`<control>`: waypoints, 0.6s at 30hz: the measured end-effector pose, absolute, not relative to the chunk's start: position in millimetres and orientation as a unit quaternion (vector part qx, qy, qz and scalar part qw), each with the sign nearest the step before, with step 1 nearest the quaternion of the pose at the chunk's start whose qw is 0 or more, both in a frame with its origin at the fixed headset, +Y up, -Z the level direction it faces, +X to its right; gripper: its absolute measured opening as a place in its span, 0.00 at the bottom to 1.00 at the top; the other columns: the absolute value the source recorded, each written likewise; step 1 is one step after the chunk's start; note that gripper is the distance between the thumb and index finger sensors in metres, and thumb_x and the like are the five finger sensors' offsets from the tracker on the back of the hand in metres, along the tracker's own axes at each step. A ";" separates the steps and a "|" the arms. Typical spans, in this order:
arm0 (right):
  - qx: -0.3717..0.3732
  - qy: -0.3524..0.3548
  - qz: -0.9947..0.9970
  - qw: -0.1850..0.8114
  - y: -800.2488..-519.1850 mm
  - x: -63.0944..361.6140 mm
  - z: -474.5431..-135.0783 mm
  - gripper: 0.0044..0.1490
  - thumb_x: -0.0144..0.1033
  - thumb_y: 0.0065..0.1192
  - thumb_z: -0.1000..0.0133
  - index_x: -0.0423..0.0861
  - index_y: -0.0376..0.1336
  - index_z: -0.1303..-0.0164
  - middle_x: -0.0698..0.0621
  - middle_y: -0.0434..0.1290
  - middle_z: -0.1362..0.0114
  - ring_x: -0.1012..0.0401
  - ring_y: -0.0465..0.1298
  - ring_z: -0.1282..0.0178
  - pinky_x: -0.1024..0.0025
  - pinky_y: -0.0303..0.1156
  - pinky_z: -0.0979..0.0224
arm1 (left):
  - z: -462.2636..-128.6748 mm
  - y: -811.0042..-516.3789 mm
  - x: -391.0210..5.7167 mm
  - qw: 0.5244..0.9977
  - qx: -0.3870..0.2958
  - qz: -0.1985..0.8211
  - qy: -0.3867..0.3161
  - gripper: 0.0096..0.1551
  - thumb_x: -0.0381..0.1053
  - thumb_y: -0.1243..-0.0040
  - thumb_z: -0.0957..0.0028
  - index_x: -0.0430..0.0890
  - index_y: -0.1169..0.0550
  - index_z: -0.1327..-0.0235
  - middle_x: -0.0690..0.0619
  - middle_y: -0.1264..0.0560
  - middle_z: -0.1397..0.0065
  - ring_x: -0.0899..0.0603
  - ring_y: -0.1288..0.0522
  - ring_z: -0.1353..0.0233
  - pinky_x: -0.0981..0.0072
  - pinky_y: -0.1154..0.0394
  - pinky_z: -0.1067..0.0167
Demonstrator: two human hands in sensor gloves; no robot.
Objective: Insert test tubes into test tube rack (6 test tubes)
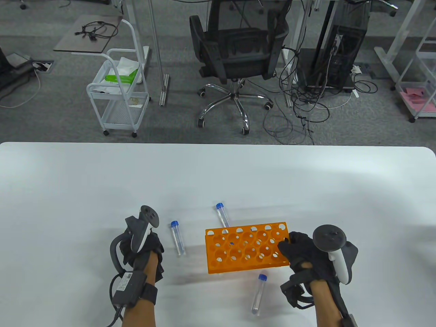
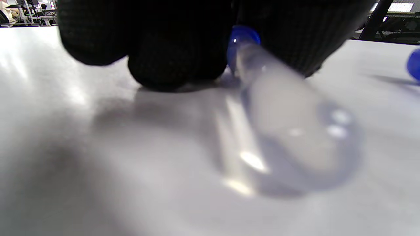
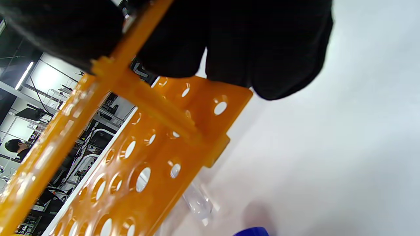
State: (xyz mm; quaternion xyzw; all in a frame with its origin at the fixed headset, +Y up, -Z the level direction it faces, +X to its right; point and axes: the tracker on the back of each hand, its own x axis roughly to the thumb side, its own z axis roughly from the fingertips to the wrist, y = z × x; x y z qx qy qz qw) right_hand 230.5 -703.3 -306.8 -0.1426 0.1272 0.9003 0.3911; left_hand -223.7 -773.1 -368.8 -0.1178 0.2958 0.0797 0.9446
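My left hand [image 1: 143, 247] rests on the bench [image 1: 68, 190] beside a capped tube [image 1: 177, 237]; whether its grip pinches this tube is unclear. My right hand [image 1: 299, 253] grips the orange rack [image 1: 245, 247], apparently empty. Three loose tubes show; the rest are out of sight.

We saw a smooth, glossy orange plastic rack [image 1: 247, 247] on a white bench [image 1: 102, 184] with a soft sheen. The tubes [image 1: 177, 238] looked like clear, shiny plastic with blue caps. Both gloves [image 1: 301, 253] were matt black knitted cloth.
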 end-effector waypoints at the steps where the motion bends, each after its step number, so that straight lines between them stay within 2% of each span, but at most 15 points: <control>1: -0.142 0.127 0.901 0.391 -703.4 230.3 -306.8 0.37 0.58 0.70 0.51 0.48 0.62 0.39 0.60 0.77 0.50 0.52 0.81 0.40 0.59 0.83 0.45 | -368.3 -772.7 -224.4 0.944 -0.118 0.085 0.296 0.32 0.56 0.31 0.56 0.56 0.26 0.36 0.44 0.18 0.46 0.47 0.17 0.53 0.53 0.20 0.53; 7: -0.141 0.129 0.901 0.389 -703.8 228.9 -306.7 0.37 0.58 0.70 0.51 0.48 0.62 0.39 0.60 0.77 0.50 0.52 0.81 0.40 0.59 0.83 0.45 | -363.1 -765.5 -229.6 0.941 -0.095 0.128 0.298 0.35 0.57 0.32 0.56 0.54 0.28 0.34 0.44 0.17 0.46 0.46 0.17 0.54 0.53 0.19 0.55; 13: -0.141 0.133 0.901 0.388 -704.0 227.5 -306.6 0.37 0.58 0.70 0.51 0.48 0.62 0.39 0.60 0.77 0.50 0.52 0.81 0.40 0.59 0.83 0.45 | -359.4 -746.3 -223.1 0.946 -0.067 0.158 0.274 0.36 0.57 0.32 0.57 0.52 0.28 0.34 0.45 0.18 0.46 0.47 0.17 0.54 0.53 0.19 0.55; 18: -0.141 0.135 0.900 0.389 -704.2 226.9 -306.4 0.37 0.58 0.70 0.51 0.48 0.62 0.39 0.60 0.77 0.50 0.52 0.81 0.40 0.59 0.83 0.45 | -355.5 -722.4 -209.8 0.955 0.014 0.174 0.238 0.32 0.58 0.29 0.60 0.50 0.22 0.41 0.47 0.15 0.52 0.48 0.16 0.62 0.55 0.19 0.62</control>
